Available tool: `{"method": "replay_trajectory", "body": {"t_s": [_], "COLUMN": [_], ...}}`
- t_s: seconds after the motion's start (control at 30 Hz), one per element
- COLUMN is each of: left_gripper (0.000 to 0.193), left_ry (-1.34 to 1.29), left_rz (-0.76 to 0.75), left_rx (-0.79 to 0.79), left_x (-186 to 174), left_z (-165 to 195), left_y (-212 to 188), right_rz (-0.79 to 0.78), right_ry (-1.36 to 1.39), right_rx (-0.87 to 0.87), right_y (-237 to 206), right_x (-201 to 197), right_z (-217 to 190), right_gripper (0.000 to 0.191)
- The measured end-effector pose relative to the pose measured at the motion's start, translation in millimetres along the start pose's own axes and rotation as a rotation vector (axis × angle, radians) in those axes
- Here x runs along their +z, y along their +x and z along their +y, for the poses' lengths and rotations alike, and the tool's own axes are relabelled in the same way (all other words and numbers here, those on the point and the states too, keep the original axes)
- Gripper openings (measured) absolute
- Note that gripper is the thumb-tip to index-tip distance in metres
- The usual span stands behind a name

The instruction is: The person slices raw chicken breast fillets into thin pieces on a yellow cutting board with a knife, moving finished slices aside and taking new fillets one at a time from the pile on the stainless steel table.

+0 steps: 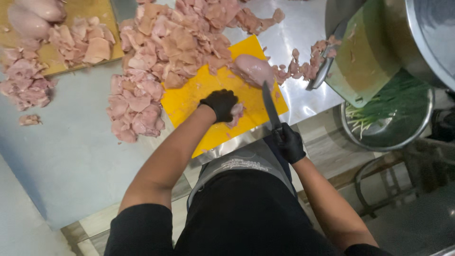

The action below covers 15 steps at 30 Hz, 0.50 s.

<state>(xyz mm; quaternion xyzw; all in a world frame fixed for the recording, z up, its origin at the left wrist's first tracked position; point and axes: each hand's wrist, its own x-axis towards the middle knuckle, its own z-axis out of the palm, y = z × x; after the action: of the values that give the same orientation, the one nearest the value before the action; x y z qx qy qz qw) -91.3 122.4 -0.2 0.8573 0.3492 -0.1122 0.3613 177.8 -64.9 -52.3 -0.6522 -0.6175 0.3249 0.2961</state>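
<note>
- Black-gloved left hand (pixel 219 104) closes on a small meat piece (pixel 235 114) lying on the yellow board (pixel 189 97).
- Right hand (pixel 289 142) wraps the knife (pixel 270 106) handle, blade tip near a whole fillet (pixel 253 68).
- Best kept: fingertips curled clear of the blade, slices even, board steady on the steel worktop (pixel 71 142).

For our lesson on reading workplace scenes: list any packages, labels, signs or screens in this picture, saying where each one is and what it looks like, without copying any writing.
Printed marking: on the grey apron at the person's waist, below the yellow cutting board; a small pale block of lines.
No packages, signs or screens show.
</note>
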Motion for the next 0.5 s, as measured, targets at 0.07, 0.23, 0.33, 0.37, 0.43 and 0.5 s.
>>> {"method": "replay_trajectory", "body": {"t_s": [0.07, 0.23, 0.33, 0.37, 0.43, 0.5], "left_gripper": [0.023, 0.055, 0.04, 0.026, 0.011, 0.013], "left_ry": [0.006, 0.017, 0.074, 0.108, 0.069, -0.291], "left_rz": [-0.133, 0.134, -0.082, -0.214, 0.006, 0.184], "left_rx": [-0.001, 0.044, 0.0, -0.019, 0.12, 0.155], "left_x": [0, 24, 34, 36, 42, 50], "left_z": [-1, 8, 14, 15, 13, 10], "left_y": [0, -2, -3, -4, -12, -21], "right_rz": [-0.082, -0.112, -0.084, -0.098, -0.096, -0.064], "right_ry": [-0.024, -0.027, 0.037, 0.037, -0.004, -0.086], "right_rx": [-0.011, 0.07, 0.013, 0.047, 0.056, 0.004], "right_y": [-3, 1, 8, 10, 13, 15], "right_x": [-4, -3, 2, 3, 4, 4], "right_z": [-5, -19, -24, -24, -24, -21], "right_gripper": [0.032, 0.031, 0.027, 0.023, 0.017, 0.013]}}
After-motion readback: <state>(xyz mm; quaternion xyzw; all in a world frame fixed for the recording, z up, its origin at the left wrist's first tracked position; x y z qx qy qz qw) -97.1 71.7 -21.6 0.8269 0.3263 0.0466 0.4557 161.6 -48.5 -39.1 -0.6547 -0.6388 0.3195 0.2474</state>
